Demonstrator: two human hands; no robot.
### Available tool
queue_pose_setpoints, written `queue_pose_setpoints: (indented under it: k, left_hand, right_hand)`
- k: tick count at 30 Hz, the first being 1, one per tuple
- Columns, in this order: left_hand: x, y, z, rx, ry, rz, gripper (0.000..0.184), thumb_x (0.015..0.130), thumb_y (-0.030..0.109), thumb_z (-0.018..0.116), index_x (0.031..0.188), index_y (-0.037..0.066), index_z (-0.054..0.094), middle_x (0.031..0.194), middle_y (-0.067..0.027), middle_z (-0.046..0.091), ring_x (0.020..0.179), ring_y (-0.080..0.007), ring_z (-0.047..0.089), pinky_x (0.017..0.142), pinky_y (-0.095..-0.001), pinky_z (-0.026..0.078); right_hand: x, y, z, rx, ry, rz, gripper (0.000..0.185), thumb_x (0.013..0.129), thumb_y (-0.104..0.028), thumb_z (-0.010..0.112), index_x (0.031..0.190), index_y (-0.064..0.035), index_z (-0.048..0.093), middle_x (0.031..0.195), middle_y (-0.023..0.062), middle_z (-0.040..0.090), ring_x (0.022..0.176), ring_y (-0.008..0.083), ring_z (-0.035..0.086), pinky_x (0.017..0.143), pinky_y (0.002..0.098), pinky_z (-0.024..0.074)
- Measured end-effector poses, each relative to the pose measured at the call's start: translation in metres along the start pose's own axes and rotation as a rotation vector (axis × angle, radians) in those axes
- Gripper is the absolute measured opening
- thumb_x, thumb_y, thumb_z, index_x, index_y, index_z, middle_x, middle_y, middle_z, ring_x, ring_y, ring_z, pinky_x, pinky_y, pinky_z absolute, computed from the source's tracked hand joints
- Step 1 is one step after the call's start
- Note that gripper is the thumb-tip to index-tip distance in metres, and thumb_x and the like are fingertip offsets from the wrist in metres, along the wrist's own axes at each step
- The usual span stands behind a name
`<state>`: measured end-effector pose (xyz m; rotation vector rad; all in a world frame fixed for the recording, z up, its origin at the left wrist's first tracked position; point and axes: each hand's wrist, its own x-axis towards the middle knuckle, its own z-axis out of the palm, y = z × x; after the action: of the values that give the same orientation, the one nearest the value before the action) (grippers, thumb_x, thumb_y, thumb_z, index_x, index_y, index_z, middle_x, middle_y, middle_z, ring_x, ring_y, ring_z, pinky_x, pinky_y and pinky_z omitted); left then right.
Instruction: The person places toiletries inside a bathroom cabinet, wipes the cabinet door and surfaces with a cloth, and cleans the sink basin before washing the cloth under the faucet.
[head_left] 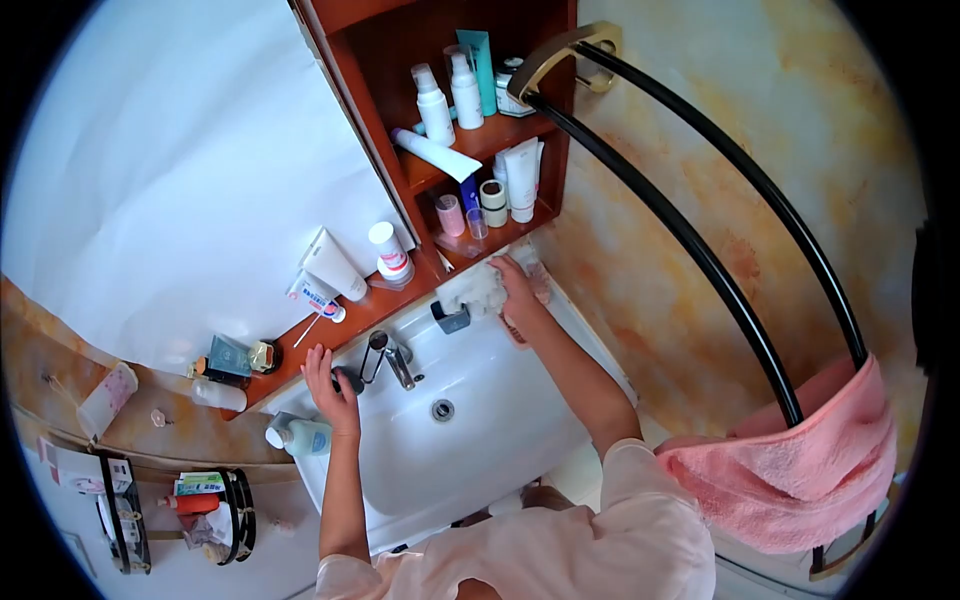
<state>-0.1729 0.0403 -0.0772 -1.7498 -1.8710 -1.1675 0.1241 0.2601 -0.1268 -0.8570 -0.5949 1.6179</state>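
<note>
My left hand is over the back left rim of the white sink, its fingers stretched out. Beside it is a dark round object, partly hidden; whether I touch it I cannot tell. My right hand reaches to the sink's back right corner, its fingers on a white crumpled cloth. A small dark grey holder stands just in front of the cloth. Partly hidden under my right forearm is a pinkish dish. The chrome faucet stands between my hands.
A wooden shelf with several bottles and tubes rises behind the sink. A tube and a white bottle stand on the ledge. A soap bottle is at the left rim. Black rails carry a pink towel at right.
</note>
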Motion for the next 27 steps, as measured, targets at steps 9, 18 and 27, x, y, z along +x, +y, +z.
queue_pose_setpoints:
  k: [9, 18, 27]
  left_hand:
    - [0.002, 0.009, -0.004, 0.011, 0.0, -0.015, 0.044, 0.08, -0.005, 0.05, 0.122, 0.004, 0.056, 0.131, -0.014, 0.053, 0.128, -0.0338, 0.043, 0.111, -0.0506, 0.024]
    - [0.002, 0.002, -0.002, 0.031, -0.002, -0.005, 0.043, 0.08, -0.004, 0.05, 0.122, 0.005, 0.057, 0.132, -0.0129, 0.052, 0.129, -0.0332, 0.044, 0.111, -0.0505, 0.024]
    - [0.001, 0.002, 0.0, 0.027, 0.0, 0.01, 0.046, 0.078, -0.006, 0.051, 0.122, 0.006, 0.056, 0.132, -0.0131, 0.053, 0.129, -0.0331, 0.043, 0.111, -0.0505, 0.023]
  right_hand:
    - [0.055, -0.042, -0.055, 0.397, 0.067, 0.11, 0.026, 0.082, -0.027, 0.06, 0.101, -0.0094, 0.061, 0.1, 0.0071, 0.065, 0.089, 0.0238, 0.064, 0.08, 0.039, 0.0531]
    - [0.056, -0.055, -0.063, 0.446, 0.043, 0.145, 0.029, 0.086, -0.027, 0.06, 0.107, -0.0075, 0.061, 0.107, 0.007, 0.066, 0.099, 0.0232, 0.063, 0.085, 0.0389, 0.051]
    - [-0.025, 0.01, 0.007, 0.388, -0.028, 0.318, 0.029, 0.082, -0.018, 0.064, 0.109, -0.0062, 0.061, 0.107, 0.006, 0.065, 0.096, 0.0222, 0.062, 0.088, 0.0345, 0.0504]
